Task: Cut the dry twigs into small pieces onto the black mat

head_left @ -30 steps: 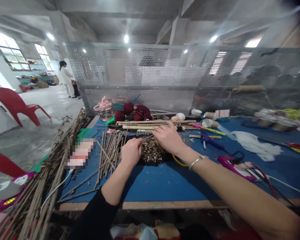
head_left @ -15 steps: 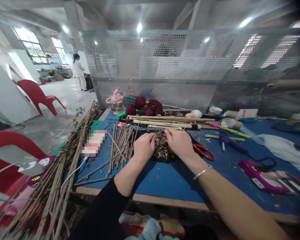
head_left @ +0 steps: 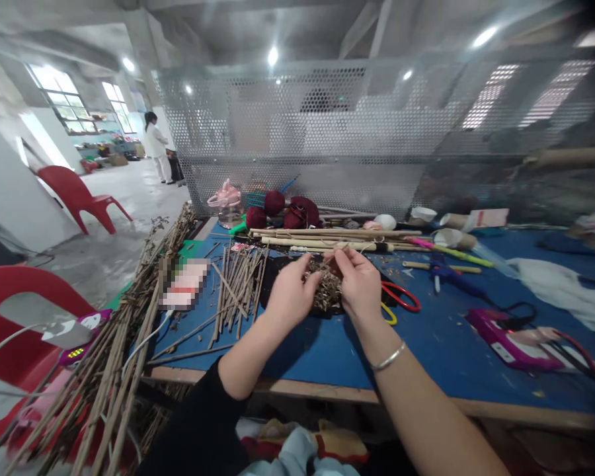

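My left hand [head_left: 293,289] is at the left side of a heap of dry brown plant bits [head_left: 328,291], its thumb spread away from the fingers. My right hand [head_left: 361,283] is closed in a pinch above the heap's right side; what its fingertips hold is too small to make out. Under the heap lies a black mat or tray [head_left: 272,271]. Scissors with red handles [head_left: 407,303] rest beside my right hand, and a yellow loop [head_left: 389,316] shows near the wrist. Cut dry sticks [head_left: 237,291] lie left of my left hand.
Long dry stalks [head_left: 129,317] lean over the left table edge by a phone-like, blurred item [head_left: 184,284]. Behind my hands are bamboo sticks [head_left: 327,243] and dark red yarn balls [head_left: 300,213]. A blue glue gun [head_left: 451,281] and purple device [head_left: 506,337] sit right on the blue table [head_left: 322,360].
Both hands were pinching a thin strand together above the heap. Now my left thumb has spread from its fingers, and my right hand has turned more upright, still pinched.
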Available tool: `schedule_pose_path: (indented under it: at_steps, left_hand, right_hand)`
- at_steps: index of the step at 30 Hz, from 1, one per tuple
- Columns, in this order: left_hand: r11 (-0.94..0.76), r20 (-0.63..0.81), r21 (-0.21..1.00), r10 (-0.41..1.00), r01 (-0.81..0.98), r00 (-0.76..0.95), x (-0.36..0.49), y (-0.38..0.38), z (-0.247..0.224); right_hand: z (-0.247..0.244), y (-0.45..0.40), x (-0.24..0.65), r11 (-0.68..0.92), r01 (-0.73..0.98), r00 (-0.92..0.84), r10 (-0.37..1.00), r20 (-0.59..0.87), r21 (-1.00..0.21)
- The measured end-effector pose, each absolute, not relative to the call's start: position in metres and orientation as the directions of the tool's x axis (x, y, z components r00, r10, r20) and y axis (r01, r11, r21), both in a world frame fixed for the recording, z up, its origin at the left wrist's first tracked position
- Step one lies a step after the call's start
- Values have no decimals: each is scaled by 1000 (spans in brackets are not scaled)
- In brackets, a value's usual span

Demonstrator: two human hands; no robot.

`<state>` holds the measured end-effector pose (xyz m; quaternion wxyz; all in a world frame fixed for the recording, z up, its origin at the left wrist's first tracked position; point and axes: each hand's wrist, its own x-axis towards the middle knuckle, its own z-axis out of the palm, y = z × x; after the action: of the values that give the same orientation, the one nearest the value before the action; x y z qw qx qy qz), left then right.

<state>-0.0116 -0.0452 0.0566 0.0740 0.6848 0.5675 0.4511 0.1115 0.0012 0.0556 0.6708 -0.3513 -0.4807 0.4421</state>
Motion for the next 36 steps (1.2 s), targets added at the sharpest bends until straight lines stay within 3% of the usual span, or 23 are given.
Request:
schedule_pose_path:
  at_steps: [2, 5, 7, 9, 14, 19, 22, 25, 27, 31, 33, 36]
  left_hand:
    - [-137, 450, 594, 873, 793, -187, -33, -46, 59]
    - [200, 206, 432, 928, 880, -312, -63, -50, 55]
    - [319, 37, 303, 938, 898, -346, -74, -54, 47]
    - [356, -24, 217, 933, 909, -360, -75, -58, 37]
    - [321, 27, 159, 944, 933, -329, -67, -67, 27]
    - [338, 78, 215, 929, 916, -361, -76, -73, 33]
    - [397, 77, 205, 905, 895, -419, -84, -70, 38]
    - [403, 179, 231, 877, 885, -446, -78, -68, 47]
    - [302, 251, 316, 888, 900, -386, -61, -73, 52]
    - [-134, 135, 519, 988, 844, 74, -6, -98, 51]
    - [-233, 120, 576, 972, 783, 200, 13, -108, 48]
    - [-102, 202, 557, 979, 824, -15, 3, -108, 48]
  right_hand:
    - [54, 11, 127, 308, -353, 153, 951, 270, -883]
    - [51, 21, 153, 190, -497, 101, 982, 161, -847]
    - [46, 25, 167, 127, -534, 50, 992, 119, -836]
    - [41, 27, 175, 56, -551, -15, 997, 77, -833]
    - [38, 22, 179, -12, -525, -130, 989, 66, -851]
    - [40, 18, 178, -50, -558, -183, 981, 64, -828]
    - [37, 18, 175, -29, -553, -153, 986, 67, -833]
    - [33, 20, 170, 57, -530, -60, 993, 104, -846]
    - [32, 21, 166, 142, -528, 12, 987, 160, -837]
    - [36, 16, 159, 277, -555, 138, 961, 241, -785]
    - [40, 7, 156, 303, -548, 166, 953, 254, -780]
    - [44, -13, 154, 304, -525, 147, 952, 267, -795]
